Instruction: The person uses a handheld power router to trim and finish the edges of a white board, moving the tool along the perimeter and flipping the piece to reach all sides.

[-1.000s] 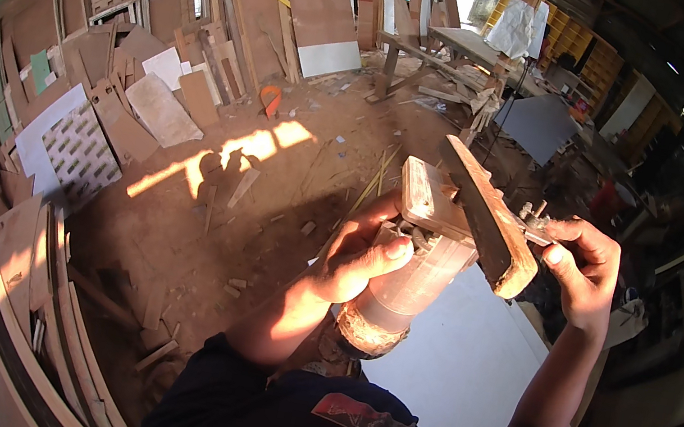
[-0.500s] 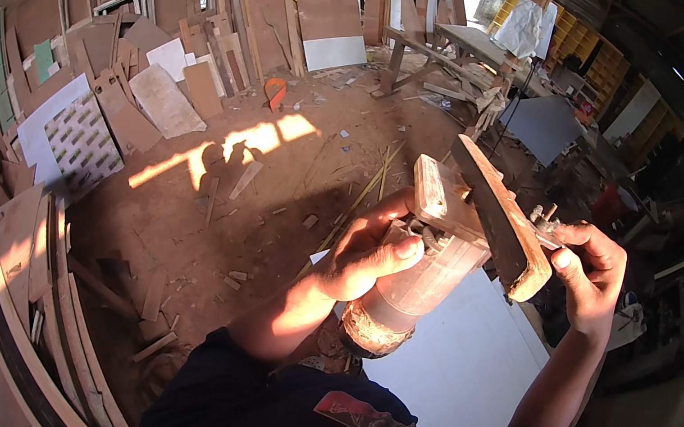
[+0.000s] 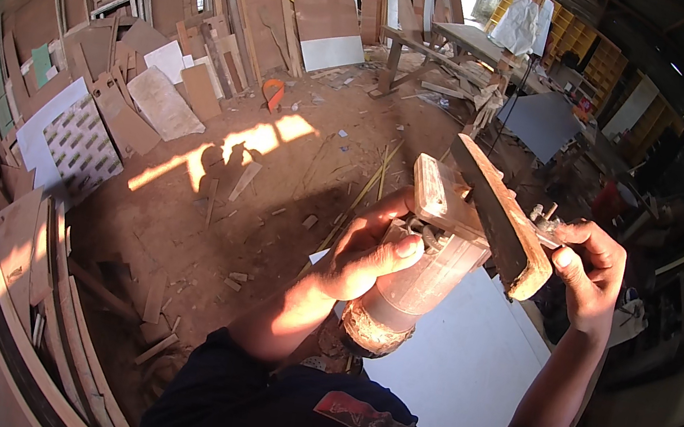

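Note:
My left hand (image 3: 366,259) is wrapped around the body of a trim router (image 3: 431,280), with its thumb across the front. The router is tilted, its flat base plate (image 3: 445,197) upward and its dusty, taped-looking end down near my shirt. A worn wooden bar (image 3: 500,223) runs along the base plate's right side. Beyond the bar, my right hand (image 3: 592,271) pinches a small metal fitting (image 3: 544,224) between thumb and fingers. That fitting carries what look like screws or wing nuts, too small to make out. Part of the join between bar and base is hidden.
A white sheet (image 3: 464,354) lies below the router. Curved boards (image 3: 30,268) stand close at my left. Panels and offcuts (image 3: 170,101) lean along the far left wall, and scraps litter the dirt floor (image 3: 271,201). A wooden workbench (image 3: 473,43) stands at the back.

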{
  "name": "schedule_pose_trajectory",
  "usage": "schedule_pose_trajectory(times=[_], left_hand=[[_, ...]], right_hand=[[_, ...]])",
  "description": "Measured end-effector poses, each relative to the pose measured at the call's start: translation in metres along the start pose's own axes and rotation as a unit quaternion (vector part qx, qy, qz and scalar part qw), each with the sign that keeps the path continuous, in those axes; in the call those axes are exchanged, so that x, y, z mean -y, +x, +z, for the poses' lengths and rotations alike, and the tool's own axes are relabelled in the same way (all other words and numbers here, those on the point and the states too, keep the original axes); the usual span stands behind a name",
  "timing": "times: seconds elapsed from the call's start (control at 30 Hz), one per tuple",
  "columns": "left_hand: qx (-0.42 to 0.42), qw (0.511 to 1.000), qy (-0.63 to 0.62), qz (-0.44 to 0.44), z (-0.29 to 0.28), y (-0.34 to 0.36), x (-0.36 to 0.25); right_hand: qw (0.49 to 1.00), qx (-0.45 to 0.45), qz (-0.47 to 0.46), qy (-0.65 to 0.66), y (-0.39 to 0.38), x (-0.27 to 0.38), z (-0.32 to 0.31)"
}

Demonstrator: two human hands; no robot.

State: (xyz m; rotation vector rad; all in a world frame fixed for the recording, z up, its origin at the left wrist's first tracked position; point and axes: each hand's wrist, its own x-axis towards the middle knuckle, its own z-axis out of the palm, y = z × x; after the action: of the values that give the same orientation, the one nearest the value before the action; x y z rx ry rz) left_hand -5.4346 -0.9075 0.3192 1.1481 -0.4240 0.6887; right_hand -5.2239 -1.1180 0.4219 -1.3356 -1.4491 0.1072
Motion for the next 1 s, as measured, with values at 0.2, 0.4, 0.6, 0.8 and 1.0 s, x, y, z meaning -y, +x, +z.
schedule_pose_trajectory(times=[0.2, 0.4, 0.6, 0.8, 1.0], left_hand=[[0.001, 1.0, 0.006, 0.006, 0.0014, 0.0016, 0.0021], [0.004, 1.0, 0.012, 0.005, 0.0015, 0.0043, 0.0051], [0.0, 1.0, 0.006, -0.004, 0.002, 0.0057, 0.0051], [0.002, 1.0, 0.007, -0.008, 0.0006, 0.0063, 0.0056], [0.006, 1.0, 0.008, -0.007, -0.0011, 0.0072, 0.0065]], right_hand=[[1.0, 0.0, 0.011, 0.007, -0.0016, -0.0005, -0.0015], [0.999, -0.006, 0.028, 0.018, -0.004, -0.0031, -0.0045], [0.999, -0.004, 0.027, 0.019, -0.0035, -0.0051, -0.0053], [0.999, -0.011, 0.038, 0.033, -0.004, -0.0046, -0.0041], [0.998, -0.012, 0.041, 0.035, -0.0032, -0.0053, -0.0049]])
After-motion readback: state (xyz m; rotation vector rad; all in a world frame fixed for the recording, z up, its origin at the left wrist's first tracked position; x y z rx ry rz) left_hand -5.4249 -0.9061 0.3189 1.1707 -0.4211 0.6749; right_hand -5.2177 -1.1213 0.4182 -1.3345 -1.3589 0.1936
